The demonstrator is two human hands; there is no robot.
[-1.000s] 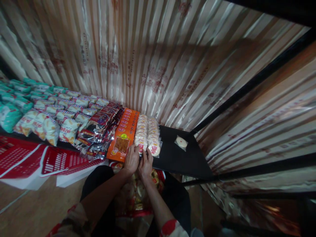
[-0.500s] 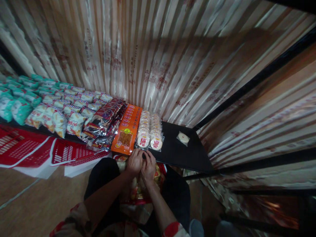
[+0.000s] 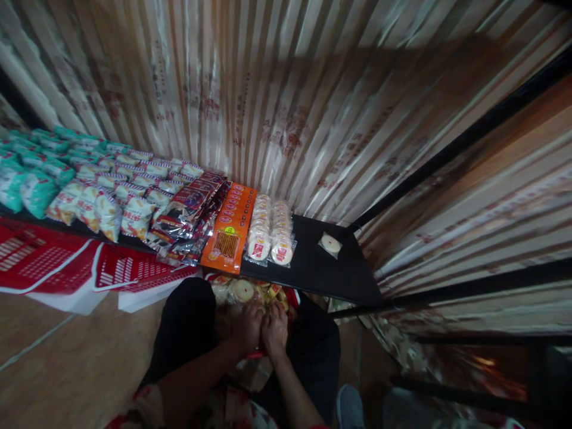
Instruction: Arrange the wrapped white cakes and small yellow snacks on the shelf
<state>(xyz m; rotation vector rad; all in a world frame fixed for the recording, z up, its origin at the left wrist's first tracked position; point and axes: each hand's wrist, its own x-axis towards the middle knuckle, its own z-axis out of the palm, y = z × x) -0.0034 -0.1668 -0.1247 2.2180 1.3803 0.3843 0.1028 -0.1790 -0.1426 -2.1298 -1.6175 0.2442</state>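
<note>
My left hand (image 3: 245,325) and my right hand (image 3: 276,328) are side by side, low between my knees, down in a bag of wrapped round white cakes (image 3: 243,291). Both hands have curled fingers that seem to grip packets in the bag; what they hold is not clear. Above them, on the black shelf (image 3: 322,274), stand two rows of the same wrapped round cakes (image 3: 270,232). One single wrapped cake (image 3: 330,243) lies apart to the right on the shelf.
Left of the cake rows lie an orange snack pack (image 3: 229,235), dark foil packs (image 3: 187,217), white-and-yellow snack bags (image 3: 116,202) and teal bags (image 3: 31,173). Red price-tag strips (image 3: 89,271) hang below. Striped foil sheeting (image 3: 286,101) covers the back.
Both hands have dropped from the front edge of the shelf, by the cake rows, down into the bag between my knees. The view has tilted slightly downward.
</note>
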